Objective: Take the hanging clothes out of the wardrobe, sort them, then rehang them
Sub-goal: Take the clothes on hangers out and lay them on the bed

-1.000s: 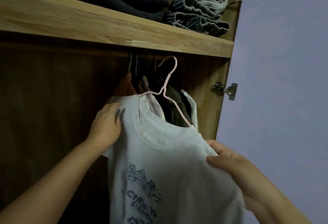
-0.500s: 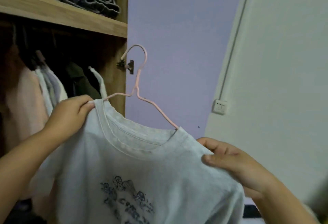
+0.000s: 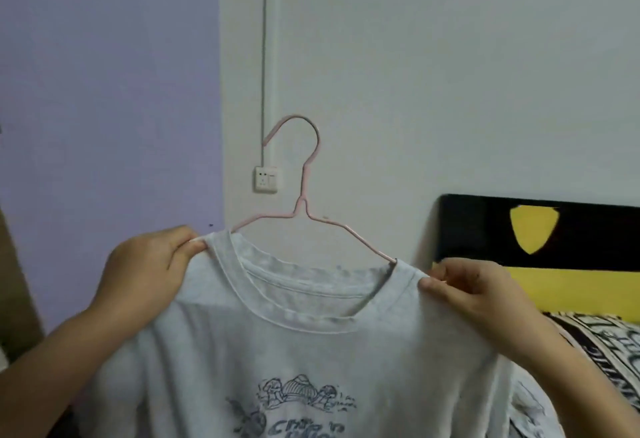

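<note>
A pale grey T-shirt (image 3: 311,351) with a dark mushroom print hangs on a pink wire hanger (image 3: 304,195), held up in mid-air in front of me. My left hand (image 3: 145,267) pinches the shirt's left shoulder seam. My right hand (image 3: 474,292) pinches the right shoulder seam. The hanger's hook points up, free of any rail. The wardrobe is out of view except for a brown sliver (image 3: 14,281) at the far left edge.
A white wall with a socket and switch plate (image 3: 266,179) and a cable duct stands behind the shirt. A lilac wall is at the left. At the right is a black and yellow headboard (image 3: 554,250) above a bed with black-and-white patterned bedding (image 3: 606,344).
I have turned right, away from the wardrobe, carrying the shirt on its hanger off the rail. Both hands kept hold of the shoulders; the bed has come into view.
</note>
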Available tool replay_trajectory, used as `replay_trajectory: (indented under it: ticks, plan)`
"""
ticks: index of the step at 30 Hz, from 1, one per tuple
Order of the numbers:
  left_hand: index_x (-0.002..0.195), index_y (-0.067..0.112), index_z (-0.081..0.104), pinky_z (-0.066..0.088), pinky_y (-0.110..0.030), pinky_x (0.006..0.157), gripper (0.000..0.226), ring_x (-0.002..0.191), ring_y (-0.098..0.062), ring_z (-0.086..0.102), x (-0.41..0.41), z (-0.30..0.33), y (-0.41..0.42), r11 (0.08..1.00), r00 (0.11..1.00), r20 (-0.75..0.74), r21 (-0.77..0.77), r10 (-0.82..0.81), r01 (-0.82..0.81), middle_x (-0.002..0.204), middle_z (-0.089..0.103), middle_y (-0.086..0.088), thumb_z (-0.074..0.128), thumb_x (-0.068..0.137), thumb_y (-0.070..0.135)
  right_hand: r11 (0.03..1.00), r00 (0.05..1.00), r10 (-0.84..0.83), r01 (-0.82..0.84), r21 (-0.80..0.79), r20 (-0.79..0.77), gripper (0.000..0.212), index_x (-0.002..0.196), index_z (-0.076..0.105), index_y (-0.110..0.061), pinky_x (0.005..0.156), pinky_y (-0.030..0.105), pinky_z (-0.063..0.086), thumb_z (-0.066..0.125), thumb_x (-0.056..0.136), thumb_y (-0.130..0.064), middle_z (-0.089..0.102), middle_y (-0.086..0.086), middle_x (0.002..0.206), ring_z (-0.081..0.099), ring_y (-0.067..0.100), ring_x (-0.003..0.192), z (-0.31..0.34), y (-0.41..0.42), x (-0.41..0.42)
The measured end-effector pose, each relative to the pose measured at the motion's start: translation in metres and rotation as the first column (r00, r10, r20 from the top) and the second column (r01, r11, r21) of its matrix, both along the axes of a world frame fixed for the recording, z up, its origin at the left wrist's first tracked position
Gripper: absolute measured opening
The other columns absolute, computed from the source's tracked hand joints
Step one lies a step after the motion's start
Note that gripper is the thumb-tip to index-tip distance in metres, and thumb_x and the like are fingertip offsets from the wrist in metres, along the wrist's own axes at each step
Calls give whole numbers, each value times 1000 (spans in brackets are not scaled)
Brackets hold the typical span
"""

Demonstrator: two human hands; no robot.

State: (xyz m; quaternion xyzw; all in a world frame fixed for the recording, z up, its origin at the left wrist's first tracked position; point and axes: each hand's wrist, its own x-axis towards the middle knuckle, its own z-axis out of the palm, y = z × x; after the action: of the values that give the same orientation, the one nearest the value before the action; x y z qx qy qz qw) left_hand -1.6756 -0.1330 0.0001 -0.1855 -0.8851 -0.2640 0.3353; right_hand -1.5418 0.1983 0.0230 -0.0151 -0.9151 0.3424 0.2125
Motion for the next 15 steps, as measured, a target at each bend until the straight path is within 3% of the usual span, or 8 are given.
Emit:
replay_trajectory:
  ticks: [2,5,7,11,15]
  plan:
    - [69,23,65,43,-34,59,43,67,-33,64,-11,1,25,992,990,61,26,-127,125,67,68,-9,37,75,55,987,985,-154,157,37,-78,29,54,61,-23,46,18,31,69,82,-23,55,-1,51,48,8,51,-8,14,16]
    - [85,36,56,45,-35,64,8,67,-29,63,-28,3,62,944,928,176,19,-327,329,64,67,-5,58,81,42,928,927,-355,365,78,-122,23,60,61,-22,49,22,33,69,82,-23,62,-5,65,54,11,66,-21,28,42]
    - [84,40,55,46,-34,66,18,67,-25,63,-39,2,87,893,869,230,-3,-438,450,63,66,-4,66,85,27,880,882,-452,465,94,-135,25,58,59,-27,51,21,34,70,81,-22,62,-19,73,55,5,71,-28,33,62]
    - [80,43,56,46,-31,65,10,64,-23,62,-43,-1,143,779,756,240,3,-609,627,59,63,-3,63,82,35,763,763,-626,642,77,-163,28,57,58,-28,54,23,38,73,79,-19,62,-13,66,57,9,69,-42,38,111]
    - [84,36,56,47,-35,65,17,64,-26,60,-27,-6,202,654,632,254,2,-732,757,58,62,-7,65,84,22,636,636,-752,769,64,-174,28,57,57,-29,57,23,39,73,80,-29,63,-19,70,57,6,71,-55,36,166]
